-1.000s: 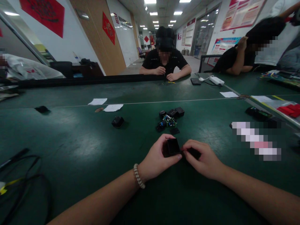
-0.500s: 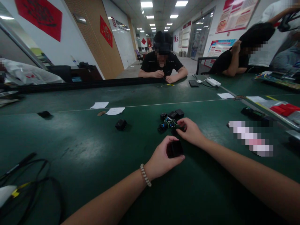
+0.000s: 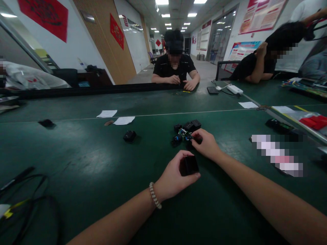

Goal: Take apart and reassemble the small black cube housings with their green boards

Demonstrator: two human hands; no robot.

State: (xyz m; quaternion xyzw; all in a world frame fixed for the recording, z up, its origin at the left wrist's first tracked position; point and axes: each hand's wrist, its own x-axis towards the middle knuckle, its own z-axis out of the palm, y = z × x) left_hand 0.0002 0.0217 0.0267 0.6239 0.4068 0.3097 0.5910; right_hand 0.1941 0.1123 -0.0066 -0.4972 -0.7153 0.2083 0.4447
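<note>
My left hand, with a beaded bracelet at the wrist, is closed around a black box-shaped housing just above the green table. My right hand reaches to the right edge of a small heap of electronic parts with wires and bits of blue and green. Its thumb and index finger are pinched together there; what lies between them is too small and dark to make out. Black blocks sit at the back of the heap. A separate black block lies to the left.
White paper slips lie beyond the lone block. Dark cables curl at the near left. A blurred-out flat object lies at right, near a black device. Across the table a person works with both hands.
The dark piece seen at my right fingertips earlier no longer shows there; the fingers are now pinched at the heap's edge. My left hand keeps its hold on the black housing. The view has shifted slightly.
</note>
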